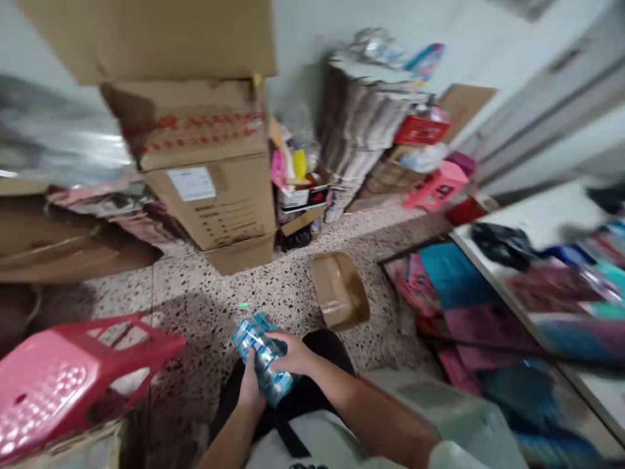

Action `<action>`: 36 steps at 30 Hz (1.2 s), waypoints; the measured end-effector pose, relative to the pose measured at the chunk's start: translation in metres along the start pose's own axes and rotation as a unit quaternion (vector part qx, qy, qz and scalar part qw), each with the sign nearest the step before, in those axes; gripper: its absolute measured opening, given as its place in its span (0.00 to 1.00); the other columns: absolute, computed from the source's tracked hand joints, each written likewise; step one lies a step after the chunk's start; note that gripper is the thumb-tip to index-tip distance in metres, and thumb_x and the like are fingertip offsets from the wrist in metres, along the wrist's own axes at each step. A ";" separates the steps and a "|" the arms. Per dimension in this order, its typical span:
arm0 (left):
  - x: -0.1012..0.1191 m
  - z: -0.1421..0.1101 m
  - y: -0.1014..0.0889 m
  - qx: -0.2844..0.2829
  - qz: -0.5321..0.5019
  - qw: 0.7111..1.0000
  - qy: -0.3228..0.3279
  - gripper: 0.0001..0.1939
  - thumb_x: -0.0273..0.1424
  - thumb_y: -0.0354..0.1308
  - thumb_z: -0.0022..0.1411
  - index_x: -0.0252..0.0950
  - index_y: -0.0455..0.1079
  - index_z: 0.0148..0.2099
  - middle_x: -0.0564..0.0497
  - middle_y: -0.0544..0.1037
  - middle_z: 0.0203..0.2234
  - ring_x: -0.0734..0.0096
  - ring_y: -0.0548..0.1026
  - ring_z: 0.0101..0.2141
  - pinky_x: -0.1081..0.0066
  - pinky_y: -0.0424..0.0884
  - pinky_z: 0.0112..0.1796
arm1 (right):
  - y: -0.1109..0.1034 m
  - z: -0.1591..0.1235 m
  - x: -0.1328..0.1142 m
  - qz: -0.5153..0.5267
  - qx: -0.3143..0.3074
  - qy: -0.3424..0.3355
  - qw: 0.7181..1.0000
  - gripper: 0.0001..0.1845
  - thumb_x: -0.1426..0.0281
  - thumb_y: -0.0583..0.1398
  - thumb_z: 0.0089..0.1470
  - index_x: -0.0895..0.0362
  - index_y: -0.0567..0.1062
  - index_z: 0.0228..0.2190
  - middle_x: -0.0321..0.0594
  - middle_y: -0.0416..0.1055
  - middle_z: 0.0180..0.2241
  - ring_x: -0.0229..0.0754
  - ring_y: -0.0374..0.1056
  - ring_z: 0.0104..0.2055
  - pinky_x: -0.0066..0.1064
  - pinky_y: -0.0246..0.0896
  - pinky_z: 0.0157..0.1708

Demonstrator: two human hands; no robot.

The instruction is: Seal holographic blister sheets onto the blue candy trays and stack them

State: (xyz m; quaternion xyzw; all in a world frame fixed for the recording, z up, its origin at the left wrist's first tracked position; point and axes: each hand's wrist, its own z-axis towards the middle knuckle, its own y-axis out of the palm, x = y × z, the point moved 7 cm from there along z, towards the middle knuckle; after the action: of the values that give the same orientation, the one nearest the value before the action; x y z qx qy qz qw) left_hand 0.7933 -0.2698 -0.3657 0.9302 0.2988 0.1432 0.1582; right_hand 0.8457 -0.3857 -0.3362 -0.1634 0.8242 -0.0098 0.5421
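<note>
Speckled floor (288,293) spreads beneath and beyond the blue pack (263,355), held above the lap. Of the handling, this much shows: the pack is in both hands and not yet set down; blur hides whether it is sealed or opened, so what is left cannot be told.

On the pack's left side, the left hand (251,387) curls close, thumb along the top. From its right, the right hand (293,355) lays fingers and thumb a little spread across it, gripping. Some fingertips are hidden underneath.

Just right of the pack and ahead stands a brown bin (359,293); left of it, a pink stool (53,378); ahead, a carton (224,202); well to its right, a white table (556,208).
</note>
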 end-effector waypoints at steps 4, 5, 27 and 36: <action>0.000 0.094 -0.020 0.030 -0.162 0.986 0.005 0.28 0.44 0.55 0.64 0.37 0.66 0.62 0.42 0.82 0.43 0.49 0.80 0.45 0.50 0.75 0.47 | 0.018 0.093 0.042 -0.071 -0.119 0.046 0.989 0.41 0.73 0.72 0.33 0.49 0.75 0.54 0.42 0.69 0.59 0.50 0.65 0.60 0.41 0.58 0.60; -0.004 0.122 -0.022 0.047 -0.198 0.979 0.002 0.28 0.44 0.55 0.63 0.40 0.65 0.63 0.43 0.82 0.42 0.48 0.80 0.45 0.50 0.76 0.47 | 0.021 0.116 0.054 -0.106 -0.155 0.049 0.981 0.40 0.74 0.72 0.34 0.48 0.75 0.53 0.41 0.69 0.59 0.50 0.67 0.59 0.40 0.60 0.58; 0.189 0.642 -0.083 0.077 -0.254 0.945 0.189 0.17 0.36 0.58 0.66 0.34 0.69 0.53 0.45 0.74 0.49 0.62 0.74 0.47 0.55 0.72 0.48 | 0.102 0.418 0.240 -0.446 -0.269 0.071 0.851 0.27 0.75 0.55 0.52 0.49 0.74 0.53 0.42 0.79 0.44 0.49 0.75 0.45 0.37 0.66 0.43; 0.179 0.654 -0.054 0.081 -0.129 0.955 0.253 0.18 0.39 0.55 0.68 0.34 0.68 0.54 0.44 0.74 0.50 0.63 0.75 0.47 0.56 0.73 0.47 | 0.108 0.410 0.214 -0.549 -0.343 0.063 0.760 0.25 0.76 0.56 0.50 0.53 0.74 0.50 0.48 0.78 0.44 0.52 0.75 0.45 0.38 0.65 0.42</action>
State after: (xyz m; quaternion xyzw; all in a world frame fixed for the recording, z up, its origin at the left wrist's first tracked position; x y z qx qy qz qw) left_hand 1.1416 -0.2571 -0.9494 0.8268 0.4573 0.3270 0.0185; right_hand 1.1083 -0.2771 -0.7165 -0.7619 0.5738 -0.0323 0.2987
